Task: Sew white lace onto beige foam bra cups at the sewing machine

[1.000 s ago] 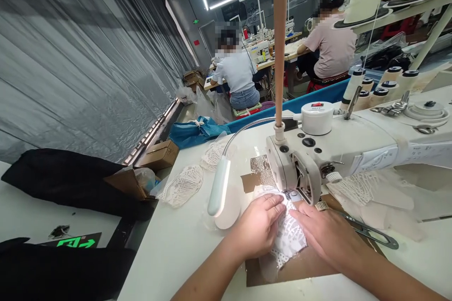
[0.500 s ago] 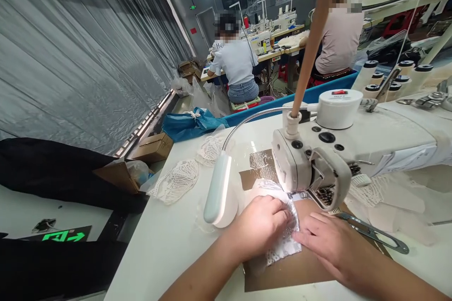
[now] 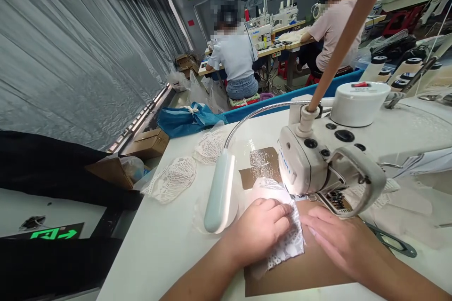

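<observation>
A piece of white lace fabric (image 3: 288, 244) lies under the head of a white sewing machine (image 3: 300, 160), close to the needle area. My left hand (image 3: 266, 228) rests on it with bent fingers closed on the cloth; the fingertips are partly hidden. To the right of the fabric's edge, my right hand (image 3: 335, 240) lies with its fingers stretched out on the brown machine plate (image 3: 300, 275), apart from the lace. A pair of thread snips (image 3: 395, 242) lies beyond the right wrist, partly covered by it.
A lamp (image 3: 221, 193) on a bendy metal neck stands left of my hands. Two lace pieces (image 3: 174, 179) lie on the white table (image 3: 155, 244). Thread cones (image 3: 374, 69) stand behind the machine. Farther off, two people sit at other machines.
The view has shifted, so the machine head appears farther right. My right hand's fingers have moved right, off the fabric's edge. My left hand stays on the lace.
</observation>
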Demonstrator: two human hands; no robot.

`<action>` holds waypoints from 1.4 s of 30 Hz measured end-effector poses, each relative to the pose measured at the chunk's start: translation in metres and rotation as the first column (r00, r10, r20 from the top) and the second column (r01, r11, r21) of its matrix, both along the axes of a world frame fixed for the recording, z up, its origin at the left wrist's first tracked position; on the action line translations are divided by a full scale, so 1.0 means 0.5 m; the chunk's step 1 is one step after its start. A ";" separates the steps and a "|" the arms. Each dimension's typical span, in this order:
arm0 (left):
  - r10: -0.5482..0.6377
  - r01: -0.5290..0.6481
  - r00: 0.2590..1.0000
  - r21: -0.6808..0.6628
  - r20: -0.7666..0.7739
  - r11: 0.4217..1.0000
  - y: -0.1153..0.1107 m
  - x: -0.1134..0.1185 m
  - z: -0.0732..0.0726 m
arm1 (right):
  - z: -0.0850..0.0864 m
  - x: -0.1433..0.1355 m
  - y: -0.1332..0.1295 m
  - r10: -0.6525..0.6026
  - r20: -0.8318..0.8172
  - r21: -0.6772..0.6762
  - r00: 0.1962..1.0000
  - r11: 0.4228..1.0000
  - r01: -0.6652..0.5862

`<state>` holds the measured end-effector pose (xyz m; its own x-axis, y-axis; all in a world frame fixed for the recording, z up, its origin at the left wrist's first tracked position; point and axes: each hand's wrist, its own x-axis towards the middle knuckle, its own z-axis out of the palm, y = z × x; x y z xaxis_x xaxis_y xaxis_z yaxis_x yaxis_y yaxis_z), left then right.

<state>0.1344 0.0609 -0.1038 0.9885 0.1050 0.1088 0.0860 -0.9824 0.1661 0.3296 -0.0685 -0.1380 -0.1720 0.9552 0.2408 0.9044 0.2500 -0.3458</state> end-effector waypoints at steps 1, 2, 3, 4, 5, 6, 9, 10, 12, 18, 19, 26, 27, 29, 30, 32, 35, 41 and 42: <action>0.009 -0.009 1.000 -0.020 0.004 1.000 0.000 0.001 0.001 | 0.003 0.000 0.003 -0.027 0.009 0.020 1.000 0.999 0.027; 0.021 -0.021 1.000 -0.046 0.006 0.999 -0.001 0.002 0.003 | 0.005 0.001 0.005 -0.056 0.016 0.041 0.998 0.998 0.055; 0.040 -0.039 0.999 -0.076 0.008 0.996 -0.002 0.003 0.005 | 0.006 0.001 0.007 -0.087 0.025 0.057 0.996 0.995 0.085; 0.063 -0.061 0.998 -0.105 0.010 0.993 -0.004 0.004 0.007 | 0.005 0.001 0.008 -0.117 0.035 0.068 0.993 0.991 0.114; 0.088 -0.086 0.996 -0.130 0.013 0.988 -0.005 0.005 0.008 | 0.003 0.001 0.008 -0.141 0.047 0.072 0.989 0.988 0.137; 0.119 -0.115 0.993 -0.147 0.016 0.982 -0.007 0.006 0.008 | -0.001 0.001 0.008 -0.154 0.061 0.070 0.986 0.986 0.150; 0.214 -0.207 0.976 -0.149 0.031 0.967 -0.013 0.010 -0.001 | -0.012 0.002 0.008 -0.164 0.123 0.070 0.979 0.985 0.157; 0.238 -0.231 0.970 -0.141 0.040 0.963 -0.015 0.011 -0.006 | -0.014 0.002 0.008 -0.162 0.145 0.066 0.976 0.986 0.154; 0.267 -0.256 0.962 -0.133 0.065 0.957 -0.016 0.013 -0.015 | -0.016 0.003 0.009 -0.153 0.171 0.049 0.973 0.988 0.147; 0.253 -0.228 0.961 -0.201 0.112 0.953 -0.010 0.011 -0.022 | -0.033 0.005 0.011 -0.195 0.110 0.134 0.975 0.975 0.179; 0.249 -0.223 0.962 -0.203 0.115 0.953 -0.009 0.010 -0.021 | -0.039 0.006 0.010 -0.207 0.118 0.146 0.971 0.971 0.190; 0.237 -0.233 0.971 -0.104 0.030 0.967 -0.011 0.009 -0.011 | -0.069 0.016 0.001 -0.164 0.235 0.071 0.958 0.986 0.151; 0.241 -0.239 0.970 -0.089 0.016 0.967 -0.011 0.008 -0.008 | -0.068 0.017 0.002 -0.151 0.243 0.070 0.958 0.988 0.138; 0.221 -0.221 0.975 -0.060 0.002 0.973 -0.010 0.005 -0.003 | -0.064 0.015 0.004 -0.140 0.243 0.090 0.960 0.989 0.121; 0.190 -0.190 0.982 -0.050 -0.001 0.981 -0.008 0.003 -0.002 | -0.061 0.014 0.005 -0.144 0.237 0.102 0.961 0.987 0.122; 0.090 -0.090 0.996 -0.038 -0.015 0.995 -0.003 -0.002 -0.002 | -0.054 0.011 0.008 -0.167 0.212 0.131 0.963 0.981 0.141; -0.029 0.028 0.998 -0.013 -0.062 1.000 0.008 -0.010 -0.010 | -0.042 0.010 0.011 -0.146 0.201 0.137 0.969 0.983 0.120; -0.060 0.060 0.994 0.000 -0.094 0.998 0.015 -0.018 -0.025 | -0.025 0.010 0.012 -0.127 0.231 0.128 0.965 0.987 0.099; -0.058 0.058 0.994 0.000 -0.093 0.998 0.014 -0.018 -0.024 | -0.025 0.009 0.012 -0.132 0.232 0.132 0.964 0.986 0.103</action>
